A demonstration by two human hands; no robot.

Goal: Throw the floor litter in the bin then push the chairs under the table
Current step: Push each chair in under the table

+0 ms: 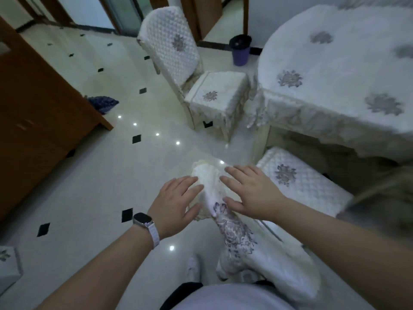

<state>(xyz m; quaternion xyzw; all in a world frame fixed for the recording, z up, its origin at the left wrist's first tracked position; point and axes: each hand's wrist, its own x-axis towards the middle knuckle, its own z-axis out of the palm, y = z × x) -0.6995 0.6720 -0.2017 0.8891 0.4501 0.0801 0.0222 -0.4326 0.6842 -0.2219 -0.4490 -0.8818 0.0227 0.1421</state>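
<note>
Both hands rest on the top of the near chair's backrest (214, 189), a tall back under a white quilted cloth cover with a grey-purple embroidered flower. The left hand (176, 202) lies flat against the backrest's outer side, fingers spread and loose, closed on nothing. The right hand (250, 193) lies on the side facing the round table in its white embroidered cloth (335, 86), fingers extended over the cover, also without a closed grip. That chair's quilted seat (297, 182) points at the table and sits partly under the tabletop's fringed edge.

A second cloth-covered chair (196, 81) stands farther off, beside the table's edge, its seat not yet under it. Beyond the table, by the wall, stands a purple bin with a dark liner (240, 50). I see no litter on the pale tiled floor (100, 175) near the table, so the chair-pushing step seems to be in hand.

The cover is soft and loose and will likely slide over the frame under flat palms. A firmer hold would come from curling the fingers over the stiff top rail beneath the cloth. The chair should glide easily on smooth tile; a steady, level push toward the table keeps it from tipping.
</note>
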